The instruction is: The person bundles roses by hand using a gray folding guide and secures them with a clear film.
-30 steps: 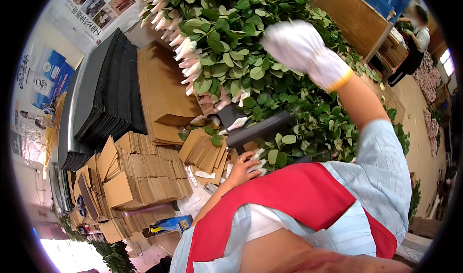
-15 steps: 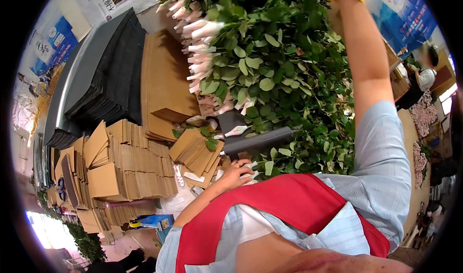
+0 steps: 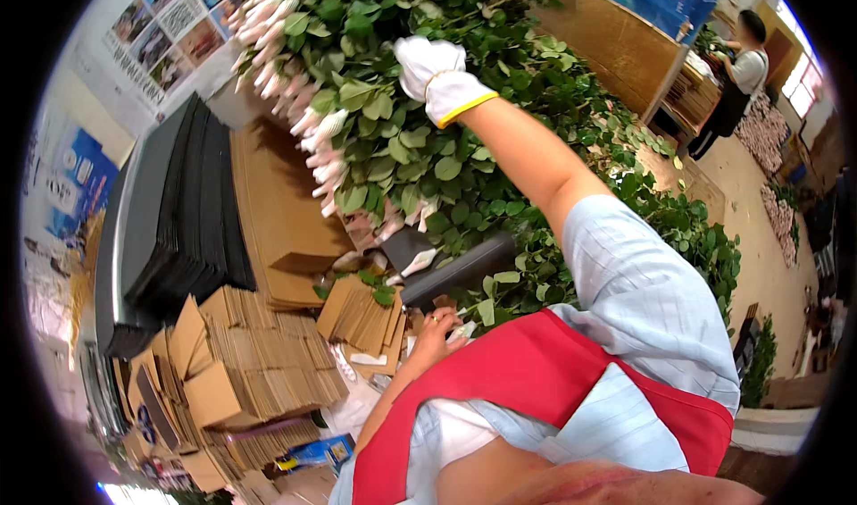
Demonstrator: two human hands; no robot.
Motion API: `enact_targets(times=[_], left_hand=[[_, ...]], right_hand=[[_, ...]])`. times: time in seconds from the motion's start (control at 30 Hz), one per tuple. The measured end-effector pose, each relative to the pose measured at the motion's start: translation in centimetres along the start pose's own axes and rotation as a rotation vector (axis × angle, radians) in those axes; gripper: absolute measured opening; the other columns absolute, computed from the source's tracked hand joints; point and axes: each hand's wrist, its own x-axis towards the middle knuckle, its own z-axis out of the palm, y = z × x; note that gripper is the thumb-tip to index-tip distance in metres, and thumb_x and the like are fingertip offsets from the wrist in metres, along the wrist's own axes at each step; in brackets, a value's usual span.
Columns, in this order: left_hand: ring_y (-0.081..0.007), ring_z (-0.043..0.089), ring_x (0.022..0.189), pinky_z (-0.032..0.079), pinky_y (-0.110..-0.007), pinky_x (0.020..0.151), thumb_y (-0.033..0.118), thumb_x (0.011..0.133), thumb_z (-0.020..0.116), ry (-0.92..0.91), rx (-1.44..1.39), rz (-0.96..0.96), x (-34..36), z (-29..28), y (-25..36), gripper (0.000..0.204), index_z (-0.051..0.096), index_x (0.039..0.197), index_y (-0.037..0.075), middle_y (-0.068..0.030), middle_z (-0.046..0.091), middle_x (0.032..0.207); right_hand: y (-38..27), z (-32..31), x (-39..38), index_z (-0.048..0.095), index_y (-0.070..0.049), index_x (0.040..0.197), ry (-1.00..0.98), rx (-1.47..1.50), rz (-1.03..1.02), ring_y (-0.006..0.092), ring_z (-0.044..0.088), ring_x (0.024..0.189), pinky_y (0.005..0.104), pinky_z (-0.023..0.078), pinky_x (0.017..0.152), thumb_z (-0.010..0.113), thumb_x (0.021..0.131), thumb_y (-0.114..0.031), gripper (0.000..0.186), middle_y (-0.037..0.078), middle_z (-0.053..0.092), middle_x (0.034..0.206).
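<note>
A large heap of leafy green flower stems (image 3: 464, 161) lies before me, with pale pink-white flower heads in white sleeves (image 3: 323, 161) lined along its left side. My right hand (image 3: 436, 75), in a white glove with a yellow cuff, reaches onto the top of the heap. Its fingers are curled among the leaves, and what they grip is hidden. Close to my chest, my bare left hand (image 3: 436, 328) is closed by a white-sleeved flower (image 3: 464, 330), seemingly holding it. Just beyond it lie a dark grey roll-shaped bar (image 3: 460, 271) and a single sleeved flower (image 3: 420, 262).
Stacked cardboard pieces (image 3: 259, 353) stand at left, with black sheets (image 3: 183, 210) and a large brown cardboard sheet (image 3: 281, 201) behind. A smaller cardboard pile (image 3: 357, 317) lies beside my left hand. A blue-yellow box (image 3: 317, 451) is lower left. Another person (image 3: 745, 72) stands far right.
My gloved right hand has come down and left from the upper edge onto the leafy heap. The view has shifted, showing more floor at right. My left hand stays near the same flower.
</note>
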Motion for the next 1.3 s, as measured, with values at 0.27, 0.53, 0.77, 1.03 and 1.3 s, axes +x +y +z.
enact_targets(times=[0.27, 0.53, 0.77, 1.03, 1.3], left_hand=[[-0.0360, 0.048, 0.113, 0.041, -0.042, 0.096, 0.019, 0.071, 0.077, -0.023, -0.116, -0.104, -0.1, 0.7, -0.5, 0.038, 0.059, 0.103, 0.006, -0.0124, 0.049, 0.128], [-0.0370, 0.047, 0.118, 0.037, -0.043, 0.101, 0.020, 0.072, 0.077, -0.023, -0.096, -0.129, 0.0, 0.4, -0.5, 0.062, 0.050, 0.125, 0.007, -0.0165, 0.050, 0.128], [-0.0372, 0.043, 0.124, 0.033, -0.043, 0.104, 0.020, 0.070, 0.078, 0.055, -0.117, -0.142, -0.8, 1.1, 0.0, 0.060, 0.051, 0.122, 0.008, -0.0178, 0.047, 0.134], [-0.0380, 0.046, 0.114, 0.038, -0.045, 0.098, 0.017, 0.070, 0.076, 0.089, -0.177, -0.123, -0.8, 1.3, -0.9, 0.059, 0.050, 0.121, 0.006, -0.0164, 0.051, 0.129], [-0.0356, 0.051, 0.107, 0.043, -0.044, 0.091, 0.020, 0.069, 0.077, 0.057, -0.027, -0.019, -0.9, 0.8, -1.5, 0.066, 0.049, 0.127, 0.005, -0.0188, 0.056, 0.114]], right_hand=[[5.7, 2.3, 5.2, 0.066, -0.007, 0.089, 0.033, -0.048, -0.002, 0.0356, 0.068, 0.080, 0.0460, 0.053, 0.063, 0.066, 0.078, -0.026, 0.022, 0.013, 0.069, 0.090], [7.9, 5.2, 2.7, 0.072, -0.010, 0.103, -0.468, -0.123, -0.011, 0.0286, 0.067, 0.096, 0.0457, 0.052, 0.076, 0.075, 0.067, -0.014, 0.036, 0.014, 0.070, 0.098], [4.5, 0.7, 3.9, 0.064, -0.013, 0.086, 0.186, -0.047, -0.162, 0.0354, 0.066, 0.073, 0.0442, 0.053, 0.061, 0.063, 0.076, -0.022, 0.014, 0.010, 0.068, 0.086], [0.3, -11.1, 1.5, 0.067, -0.017, 0.098, 0.263, -0.149, -0.336, 0.0279, 0.066, 0.072, 0.0395, 0.053, 0.060, 0.058, 0.079, -0.016, 0.021, 0.008, 0.068, 0.083], [10.8, -16.1, -17.0, 0.071, -0.012, 0.103, -0.153, -0.034, -0.428, 0.0277, 0.069, 0.075, 0.0370, 0.055, 0.066, 0.067, 0.078, -0.007, 0.026, 0.013, 0.070, 0.086]])
